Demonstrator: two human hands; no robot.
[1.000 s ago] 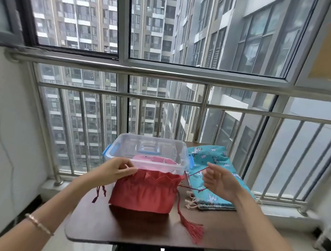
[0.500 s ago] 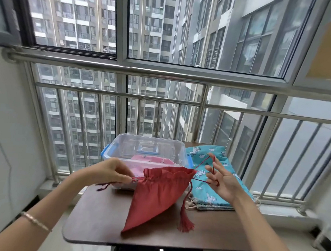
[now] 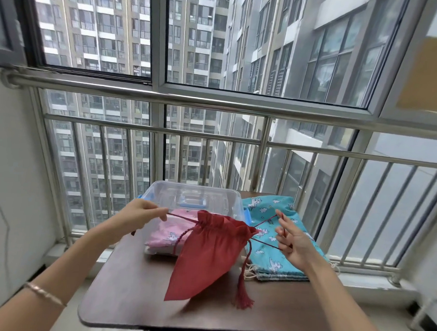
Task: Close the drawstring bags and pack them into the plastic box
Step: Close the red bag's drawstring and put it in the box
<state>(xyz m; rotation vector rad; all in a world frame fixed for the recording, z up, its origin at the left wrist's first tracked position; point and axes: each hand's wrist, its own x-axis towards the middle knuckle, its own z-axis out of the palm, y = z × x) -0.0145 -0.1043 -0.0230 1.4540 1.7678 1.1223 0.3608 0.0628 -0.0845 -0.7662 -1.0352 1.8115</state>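
A red drawstring bag (image 3: 210, 250) hangs above the table, its mouth gathered and its body drooping to the lower left. My left hand (image 3: 140, 215) pinches the red cord on the left side. My right hand (image 3: 290, 239) holds the cord on the right, looped around its fingers. A red tassel (image 3: 243, 297) dangles onto the table. Behind the bag stands a clear plastic box (image 3: 193, 199) with blue latches, and a pink bag (image 3: 167, 234) lies inside it. To the right lies a stack of teal patterned bags (image 3: 271, 255).
The small brown table (image 3: 136, 299) has rounded front corners. A steel railing (image 3: 213, 137) and windows close off the far side directly behind the box. A white wall (image 3: 9, 181) stands at the left.
The red bag went from sitting open on the table to hanging lifted by its cords. Both hands have pulled apart, and the mouth has gathered.
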